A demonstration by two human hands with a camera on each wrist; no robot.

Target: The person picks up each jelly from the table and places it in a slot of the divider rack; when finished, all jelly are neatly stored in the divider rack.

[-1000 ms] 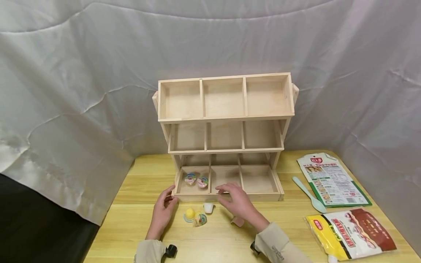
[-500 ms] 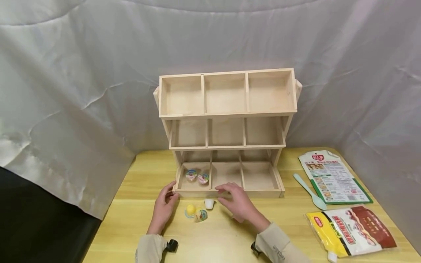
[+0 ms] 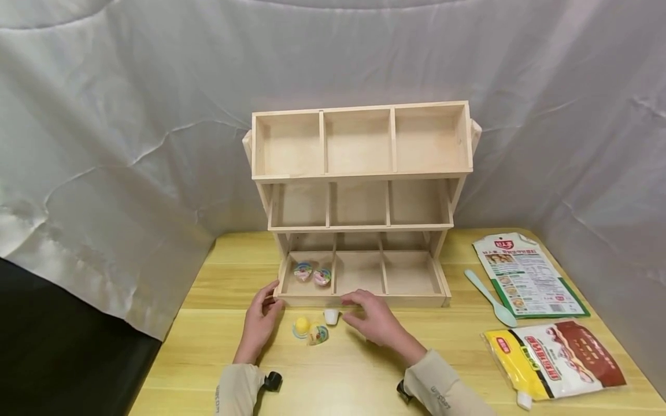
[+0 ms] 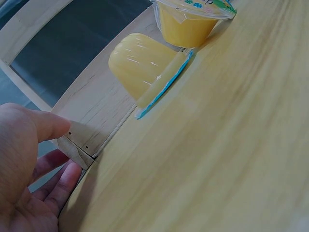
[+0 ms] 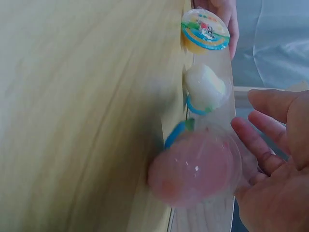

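Note:
My left hand rests at the front left corner of a three-tier wooden organizer, thumb and fingers either side of the corner. Nearby on the table lie a tipped yellow jelly cup and another yellow jelly cup with a printed lid. A white jelly cup is to their right. My right hand hovers beside it, fingers relaxed and holding nothing. A pink jelly cup sits close to the right palm in the right wrist view; the hand hides it from the head view.
Two pink jelly cups lie in the bottom tier's left compartment. On the right of the table are a pale green spoon, a white and green packet and a yellow, white and brown pouch. Grey cloth hangs behind.
The head view has shifted a little, so the organizer stands higher in it. The pink cup below my right hand has passed out of the head view. Both hands stay nearly still.

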